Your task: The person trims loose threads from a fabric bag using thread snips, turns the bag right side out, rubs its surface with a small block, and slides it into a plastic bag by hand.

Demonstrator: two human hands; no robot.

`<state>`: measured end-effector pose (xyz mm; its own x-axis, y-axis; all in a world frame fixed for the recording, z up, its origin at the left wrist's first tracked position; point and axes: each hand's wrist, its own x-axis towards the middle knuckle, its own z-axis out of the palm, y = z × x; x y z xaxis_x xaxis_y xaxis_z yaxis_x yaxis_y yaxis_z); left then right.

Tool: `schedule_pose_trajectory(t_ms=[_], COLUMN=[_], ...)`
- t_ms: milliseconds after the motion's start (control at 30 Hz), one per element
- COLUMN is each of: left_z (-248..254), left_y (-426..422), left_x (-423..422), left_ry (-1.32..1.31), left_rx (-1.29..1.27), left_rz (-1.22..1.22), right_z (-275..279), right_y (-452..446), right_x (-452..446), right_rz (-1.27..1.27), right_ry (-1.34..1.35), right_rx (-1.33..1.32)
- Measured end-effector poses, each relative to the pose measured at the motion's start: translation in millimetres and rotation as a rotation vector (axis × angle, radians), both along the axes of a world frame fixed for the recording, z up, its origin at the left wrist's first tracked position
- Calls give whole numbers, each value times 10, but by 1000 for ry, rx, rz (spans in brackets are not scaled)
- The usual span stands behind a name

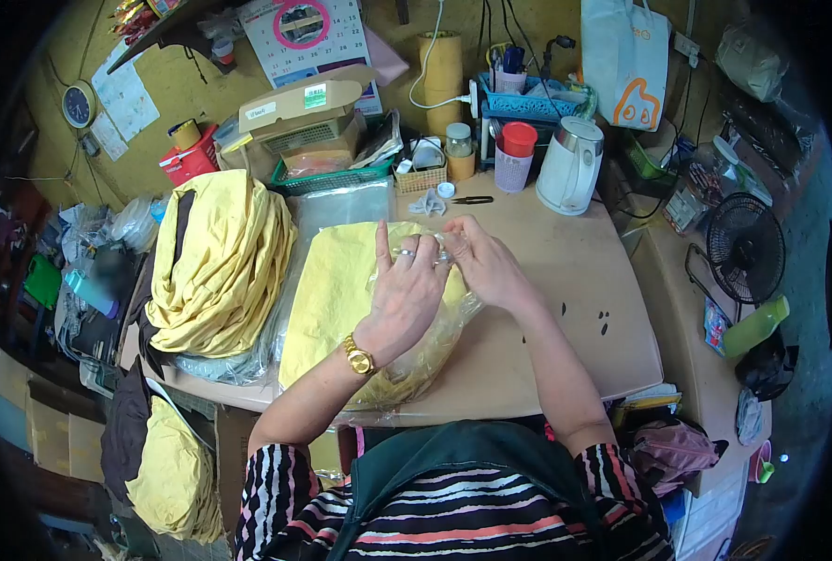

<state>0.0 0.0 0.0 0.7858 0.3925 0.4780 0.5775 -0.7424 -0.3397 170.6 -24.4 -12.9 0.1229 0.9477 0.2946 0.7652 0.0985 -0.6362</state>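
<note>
"Any writing beyond my hands?"

"Dates like 22 and 29 on the calendar (341,42); I can't read the green label (315,95)."

"The cloth (327,290)?"

"Yellow, creased, beneath my left hand (408,288), partly inside clear plastic (425,360). My right hand (487,269) pinches the plastic; my left curls there, index finger extended."

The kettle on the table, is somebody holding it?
No, both hands are at the clear plastic, and the kettle stands apart from them.

Wrinkled matt yellow cloth (327,290), glossy clear plastic (416,369)
</note>
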Motion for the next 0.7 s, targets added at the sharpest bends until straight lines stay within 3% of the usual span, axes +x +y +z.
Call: schedule_pose_trajectory(t_ms=[67, 100, 167, 400, 500, 567, 700], left_z=[-82, -120, -226, -250, -275, -250, -210], left_y=[23, 51, 92, 136, 135, 54, -71], left_x=[18, 9, 11, -39, -27, 7, -16], left_ry=[-233, -229, -476, -603, -595, -649, -675], left_rx=[15, 17, 32, 128, 139, 52, -61], left_rz=[-94, -93, -241, -456, -557, -510, -449], right_z=[-110, -38, 101, 268, 232, 363, 102], right_y=[49, 32, -46, -168, -167, -251, -158], right_x=[97, 95, 116, 80, 109, 66, 55], right_rz=[314, 316, 564, 641, 719, 497, 307], right_ry=[417, 420, 736, 658, 803, 638, 693], right_rx=[-46, -43, -266, -454, -457, -351, -36])
